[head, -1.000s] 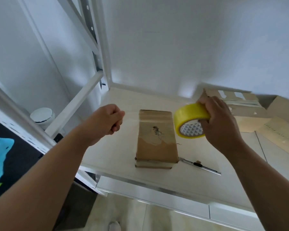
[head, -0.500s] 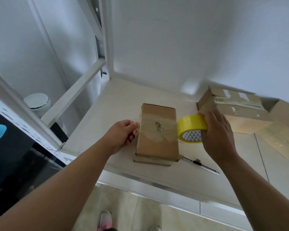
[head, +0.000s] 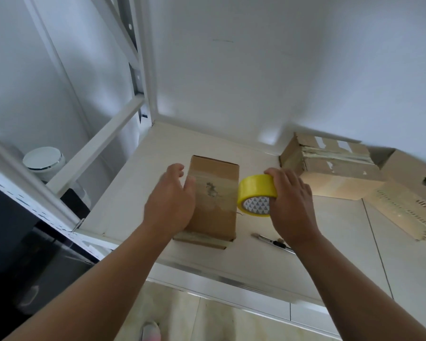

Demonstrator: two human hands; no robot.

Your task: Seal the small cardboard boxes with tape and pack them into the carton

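Head view, single frame. Box [head: 213, 200] sits on the desk [head: 123, 200] toward its front left corner, long axis running from the front edge to the back wall, near end just inside the front edge. Left hand [head: 170, 203] lies over the box's left top edge, fingers [head: 175, 171] fairly straight and spread, pressing and not gripping. Right hand [head: 292, 205] holds the roll [head: 256, 195], fingers [head: 277, 175] curled over its rim; the roll stands on edge against the box's right side, about mid-length. A glossy band of tape crosses the top of the box from left to right. I cannot tell whether the strip is joined to the roll. Judgement: sealing step, strip laid but uncut. What the cut turns on: the knife [head: 272, 243] lies on the desk right of the box and close to the front edge, directly under the right wrist, so the right hand is much the nearer, but it is occupied. The left would have to reach across the box. Open room: bare desk between box and knife, and behind the box to the wall. Second box [head: 330, 168] stands at the back right. What I take for the carton [head: 403, 175] lies beyond it at the right edge, well apart from the box. Risk: knocking the knife off the front edge.
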